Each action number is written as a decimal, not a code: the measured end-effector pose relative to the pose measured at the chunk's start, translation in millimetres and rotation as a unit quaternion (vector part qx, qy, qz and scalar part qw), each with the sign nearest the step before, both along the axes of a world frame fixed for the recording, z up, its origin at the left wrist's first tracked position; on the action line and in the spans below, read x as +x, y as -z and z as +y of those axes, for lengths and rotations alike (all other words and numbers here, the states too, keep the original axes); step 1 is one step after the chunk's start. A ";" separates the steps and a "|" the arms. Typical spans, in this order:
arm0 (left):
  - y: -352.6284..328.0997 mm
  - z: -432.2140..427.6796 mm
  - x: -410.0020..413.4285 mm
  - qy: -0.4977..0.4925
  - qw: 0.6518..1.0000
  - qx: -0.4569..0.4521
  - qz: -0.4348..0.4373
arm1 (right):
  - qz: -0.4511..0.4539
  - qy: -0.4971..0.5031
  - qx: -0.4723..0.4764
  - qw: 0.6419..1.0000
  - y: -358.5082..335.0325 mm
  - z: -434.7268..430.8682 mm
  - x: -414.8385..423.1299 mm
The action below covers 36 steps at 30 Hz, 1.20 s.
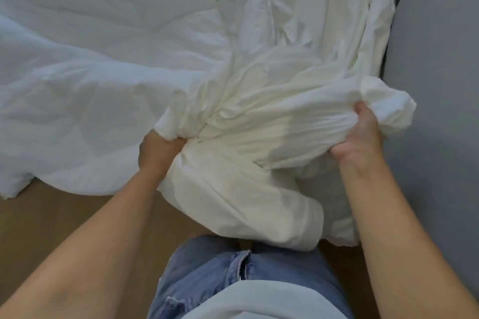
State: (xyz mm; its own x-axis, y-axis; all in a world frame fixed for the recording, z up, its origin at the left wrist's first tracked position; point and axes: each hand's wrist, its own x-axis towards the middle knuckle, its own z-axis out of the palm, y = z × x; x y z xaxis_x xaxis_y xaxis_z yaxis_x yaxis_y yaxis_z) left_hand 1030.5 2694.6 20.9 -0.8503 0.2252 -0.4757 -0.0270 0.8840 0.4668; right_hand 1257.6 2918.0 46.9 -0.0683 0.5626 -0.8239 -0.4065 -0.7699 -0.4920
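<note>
Through the head camera you look down on a cream cover point(259, 122) bunched between your two hands. Your left hand point(160, 150) has its fingers curled into a gathered fold at the cover's near-left edge. Your right hand point(361, 134) clutches a thick wad of the same cover at the right. Both grips are tight on cloth.

The stretch between your hands is drawn into fine pleats running left to right, so the gathered edge lies crosswise in front of you, fist to fist. The rest of the cover runs away from you toward the top of the picture, and a loose flap hangs down toward your jeans point(220, 267).

The paler, bluish quilt point(90, 59) lies left of the cover and touches it, and your left hand is the nearer one to it. I judge that any pull over the quilt would have to go leftward and away from you.

A grey cushion point(435, 85) sits just right of your right hand, and wooden floor point(51, 215) shows below the quilt's near edge. No label, brand or writing can be read.
</note>
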 end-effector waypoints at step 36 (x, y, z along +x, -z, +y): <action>31.8 -17.0 -43.6 0.120 0.981 0.073 -0.131 | -0.061 -0.082 -0.101 0.990 45.7 -175.5 -106.4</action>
State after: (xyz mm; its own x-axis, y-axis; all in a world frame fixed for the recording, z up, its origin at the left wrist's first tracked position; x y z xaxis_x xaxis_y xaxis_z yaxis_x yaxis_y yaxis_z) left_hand 986.9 2677.6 -10.9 -0.6180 0.4861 -0.6179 0.0376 0.8033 0.5944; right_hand 1151.2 2742.5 1.1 -0.0381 0.3757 -0.9259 -0.2157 -0.9079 -0.3595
